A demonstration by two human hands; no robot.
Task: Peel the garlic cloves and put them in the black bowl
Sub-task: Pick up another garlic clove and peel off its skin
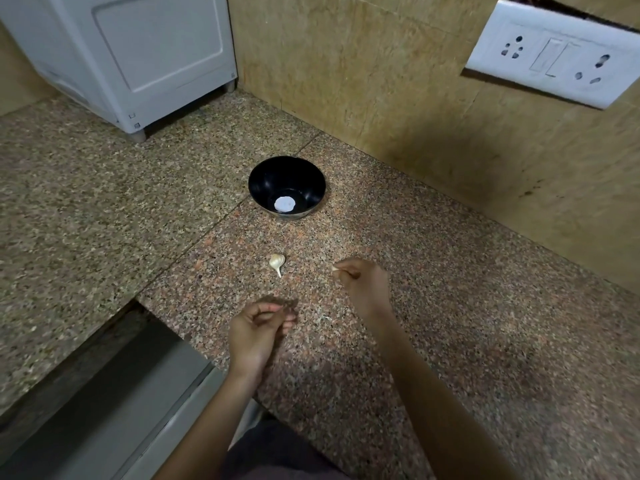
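Observation:
A black bowl (286, 184) stands on the granite counter (450, 306), with a white round patch at its bottom. A small garlic bulb (277, 263) with a pointed stem lies on the counter in front of the bowl. My right hand (362, 282) hovers right of the bulb and pinches a pale garlic clove (335, 268) at its fingertips. My left hand (258, 329) is nearer to me, below the bulb, with its fingers curled inward; I cannot make out anything held in it.
A white appliance (138, 53) stands at the back left. The tiled wall (381, 81) rises behind the bowl and carries a white switch-and-socket plate (554, 57). A sunken steel sink edge (121, 393) lies at the lower left. Thin pale scraps (323, 318) lie on the counter between my hands.

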